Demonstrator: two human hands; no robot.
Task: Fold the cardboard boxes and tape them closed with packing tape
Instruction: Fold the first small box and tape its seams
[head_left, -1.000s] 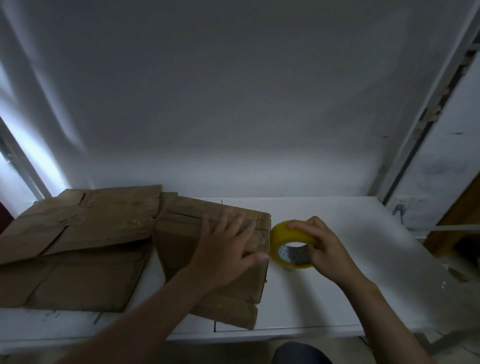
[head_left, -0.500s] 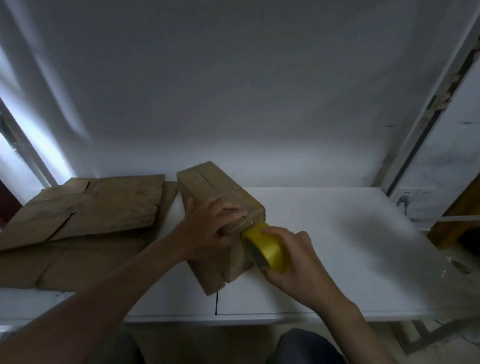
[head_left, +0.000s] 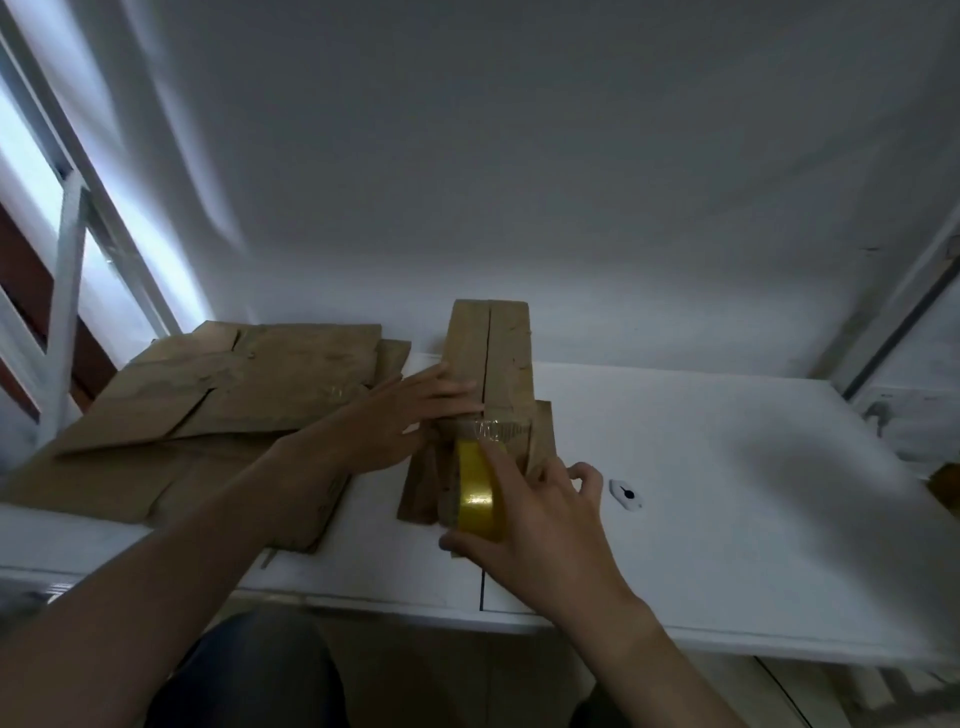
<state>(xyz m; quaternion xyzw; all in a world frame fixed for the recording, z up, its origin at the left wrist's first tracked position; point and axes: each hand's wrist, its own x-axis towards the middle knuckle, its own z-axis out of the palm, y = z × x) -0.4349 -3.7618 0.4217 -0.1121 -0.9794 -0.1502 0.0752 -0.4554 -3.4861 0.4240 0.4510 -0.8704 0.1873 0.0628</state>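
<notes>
Your left hand (head_left: 400, 415) lay flat and open on the cardboard box (head_left: 491, 358) on the desk (head_left: 727, 493); your right hand (head_left: 540, 519) gripped the yellow tape roll (head_left: 475, 493) against it.

No legible text, label or number on any surface

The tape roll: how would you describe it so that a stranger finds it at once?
On the white table, find the upright cardboard box beside the flat cardboard stack. The tape roll is at its near end, in the right hand. It is the only shiny yellow thing; everything around it is brown or white.
</notes>
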